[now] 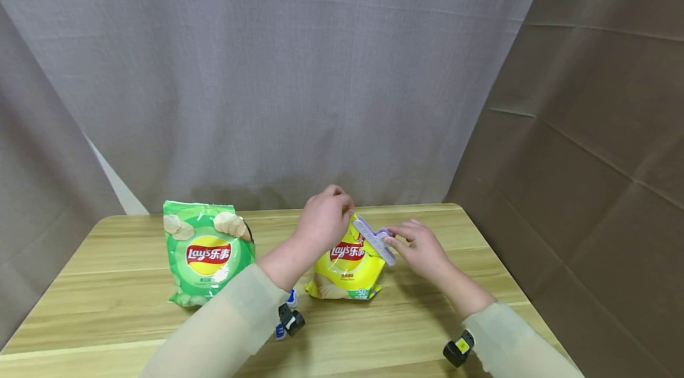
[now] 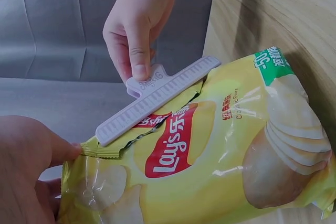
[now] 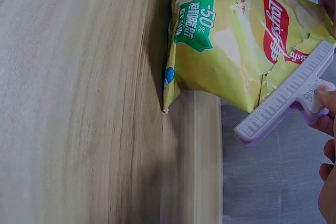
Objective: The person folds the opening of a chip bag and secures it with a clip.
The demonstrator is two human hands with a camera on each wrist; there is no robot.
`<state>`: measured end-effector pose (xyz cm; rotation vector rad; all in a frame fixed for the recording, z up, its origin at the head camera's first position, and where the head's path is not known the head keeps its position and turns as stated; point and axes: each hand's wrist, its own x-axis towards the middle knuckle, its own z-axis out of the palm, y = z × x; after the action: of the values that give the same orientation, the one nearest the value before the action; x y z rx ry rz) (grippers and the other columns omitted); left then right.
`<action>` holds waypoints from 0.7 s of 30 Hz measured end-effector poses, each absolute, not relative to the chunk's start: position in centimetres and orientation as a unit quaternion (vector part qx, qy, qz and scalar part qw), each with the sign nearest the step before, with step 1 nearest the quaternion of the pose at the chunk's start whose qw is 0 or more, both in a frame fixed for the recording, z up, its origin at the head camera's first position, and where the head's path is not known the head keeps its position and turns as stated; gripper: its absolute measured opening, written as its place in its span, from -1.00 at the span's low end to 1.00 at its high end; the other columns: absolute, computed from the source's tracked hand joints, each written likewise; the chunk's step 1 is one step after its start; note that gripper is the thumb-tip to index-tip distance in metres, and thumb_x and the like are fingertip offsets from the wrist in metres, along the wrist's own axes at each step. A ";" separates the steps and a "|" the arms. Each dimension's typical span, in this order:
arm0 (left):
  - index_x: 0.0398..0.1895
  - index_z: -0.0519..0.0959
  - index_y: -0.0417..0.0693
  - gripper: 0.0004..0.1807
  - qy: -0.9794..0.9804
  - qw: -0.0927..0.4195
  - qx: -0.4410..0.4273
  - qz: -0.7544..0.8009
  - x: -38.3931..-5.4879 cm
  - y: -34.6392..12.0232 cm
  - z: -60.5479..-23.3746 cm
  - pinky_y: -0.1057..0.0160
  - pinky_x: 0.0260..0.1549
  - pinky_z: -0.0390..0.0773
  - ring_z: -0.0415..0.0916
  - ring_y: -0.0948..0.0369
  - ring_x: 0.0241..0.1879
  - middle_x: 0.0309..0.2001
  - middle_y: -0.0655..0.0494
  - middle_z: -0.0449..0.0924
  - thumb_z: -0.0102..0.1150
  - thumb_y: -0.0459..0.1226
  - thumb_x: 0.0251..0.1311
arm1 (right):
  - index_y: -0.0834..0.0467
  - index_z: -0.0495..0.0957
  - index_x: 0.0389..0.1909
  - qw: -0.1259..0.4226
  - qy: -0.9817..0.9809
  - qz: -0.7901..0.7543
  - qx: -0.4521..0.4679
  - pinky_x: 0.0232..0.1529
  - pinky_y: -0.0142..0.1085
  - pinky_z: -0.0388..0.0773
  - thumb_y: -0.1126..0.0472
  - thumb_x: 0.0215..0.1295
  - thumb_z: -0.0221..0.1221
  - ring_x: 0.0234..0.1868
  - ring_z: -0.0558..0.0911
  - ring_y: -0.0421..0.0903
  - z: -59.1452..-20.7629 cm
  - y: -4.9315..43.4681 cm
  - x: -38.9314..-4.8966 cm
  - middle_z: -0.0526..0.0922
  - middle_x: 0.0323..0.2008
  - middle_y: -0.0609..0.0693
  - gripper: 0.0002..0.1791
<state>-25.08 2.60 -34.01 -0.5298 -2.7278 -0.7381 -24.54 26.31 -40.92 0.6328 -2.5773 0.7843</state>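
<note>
A yellow Lay's chip bag (image 1: 342,271) stands on the table, its torn top corner folded over. Across that fold lies a pale purple bag clip (image 2: 157,99), slanting down to the right in the head view. My right hand (image 1: 419,247) pinches the clip's handle between thumb and fingers, seen closely in the right wrist view. At the bag's upper left corner, my left hand (image 1: 327,221) pinches the yellow film with thumb and fingers. The left wrist view shows that thumb right beside the clip's end.
To the left stands a green Lay's bag (image 1: 208,253) with a dark torn edge at its upper right. Small blue-and-white pieces (image 1: 291,298) lie partly hidden by the left forearm. Grey curtain (image 1: 320,81) hangs behind the wooden table (image 1: 107,295), with brown cloth (image 1: 588,146) at right.
</note>
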 end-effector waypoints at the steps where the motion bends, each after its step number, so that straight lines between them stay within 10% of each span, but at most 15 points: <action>1: -0.13 0.70 0.05 -0.86 -0.941 0.132 -0.181 -0.255 -25.1 2.6 -34.0 0.11 0.03 0.56 0.55 0.11 -0.04 0.01 0.12 0.54 0.21 -0.19 0.35 | 0.23 0.72 -0.08 0.185 -0.915 0.279 0.225 -0.27 -0.21 0.52 0.18 0.24 0.35 -0.19 0.60 0.06 -40.9 26.3 -24.5 0.74 -0.23 -0.01 -0.73; 21: -0.07 0.67 0.05 -0.83 -0.941 0.125 -0.162 -0.270 -25.0 2.6 -34.1 0.11 -0.03 0.60 0.58 0.08 -0.06 0.10 0.09 0.51 0.16 -0.19 0.38 | 0.21 0.72 -0.07 0.169 -0.914 0.305 0.205 -0.24 -0.22 0.52 0.19 0.25 0.35 -0.22 0.56 -0.07 -40.5 25.1 -24.9 0.72 -0.23 -0.03 -0.73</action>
<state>-25.02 2.60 -34.13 -0.4726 -2.7417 -0.7881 -24.89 25.07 -40.55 0.5836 -2.5988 0.8676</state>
